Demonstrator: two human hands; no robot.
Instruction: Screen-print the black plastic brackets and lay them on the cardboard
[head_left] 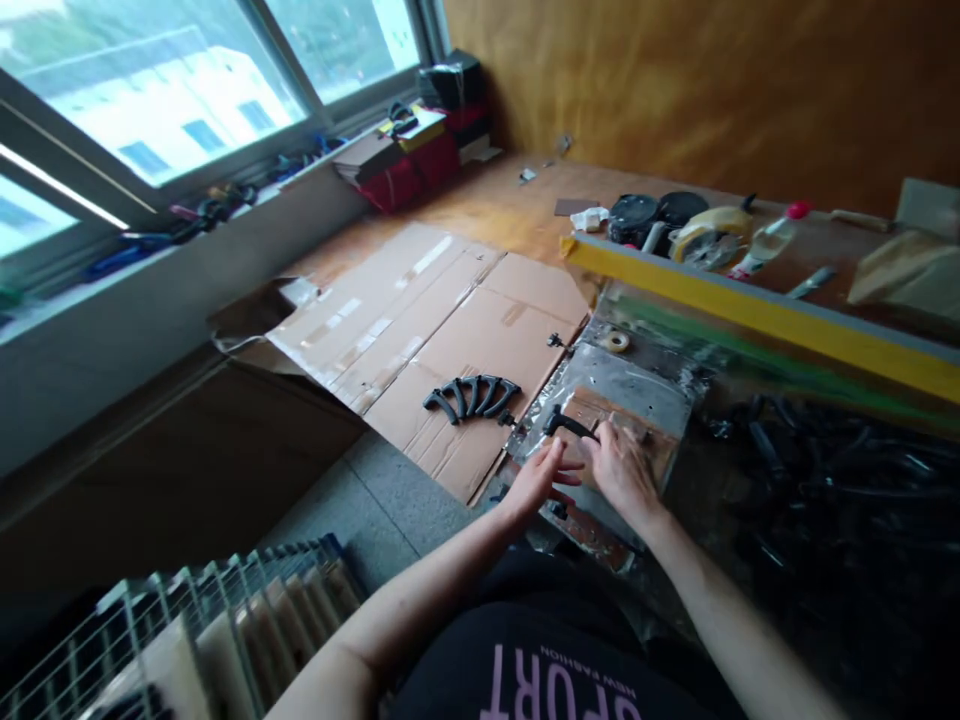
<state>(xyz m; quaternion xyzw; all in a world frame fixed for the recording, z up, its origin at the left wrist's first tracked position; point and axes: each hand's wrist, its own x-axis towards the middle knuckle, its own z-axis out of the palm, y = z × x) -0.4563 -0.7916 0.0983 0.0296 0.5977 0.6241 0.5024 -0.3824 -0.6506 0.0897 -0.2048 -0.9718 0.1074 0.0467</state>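
Note:
My right hand (619,468) is closed on one end of a black T-shaped part (568,424), whose wider head points left. My left hand (541,482) is just below and left of that part, with its fingers apart and nothing seen in it. Both hands are over a small brown board (594,410) on a work surface covered in clear film. To the left, a fanned row of several similar black parts (472,396) lies on a flattened cardboard sheet (491,330).
A tape roll (616,341) sits behind the board. A yellow-edged rail (765,300) crosses behind, with a red-capped bottle (772,240) beyond it. Many black parts (847,480) are piled at right. A wire rack (217,630) stands at lower left.

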